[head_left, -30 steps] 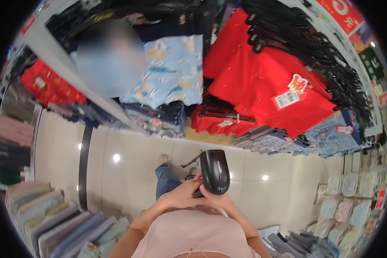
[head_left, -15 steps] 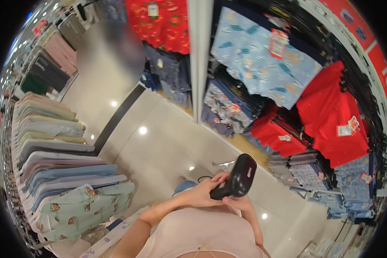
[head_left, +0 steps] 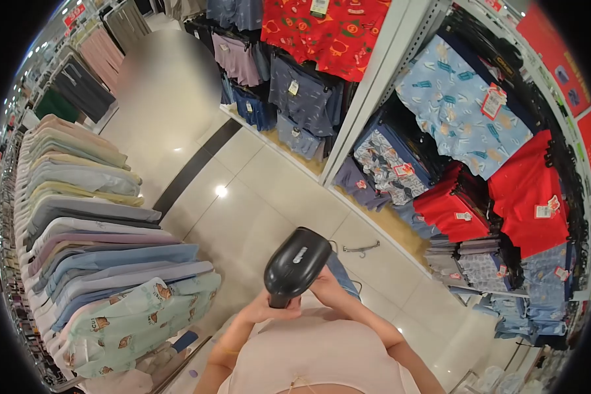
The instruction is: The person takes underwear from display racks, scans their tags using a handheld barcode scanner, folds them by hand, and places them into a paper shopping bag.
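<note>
A black handheld scanner (head_left: 299,262) with a rounded head and a small pale logo is held up in front of my torso. My left hand (head_left: 274,310) wraps round its handle at the lower end. Close against the scanner's right side is my right hand (head_left: 326,289); its fingertips are hidden behind the scanner head, so their grip cannot be made out. Below both hands shows my pale pink top (head_left: 308,348).
To the left, a rail carries several hanging shirts, with a green patterned shirt (head_left: 138,328) nearest. Shelving on the right holds blue patterned shorts (head_left: 463,105) and red shorts (head_left: 532,197). A clip hanger (head_left: 361,249) lies on the tiled floor (head_left: 262,171).
The scanner has moved left and its head now tilts the other way. My left hand has shifted left onto the handle, and my right hand has come up beside the head. The view has turned slightly.
</note>
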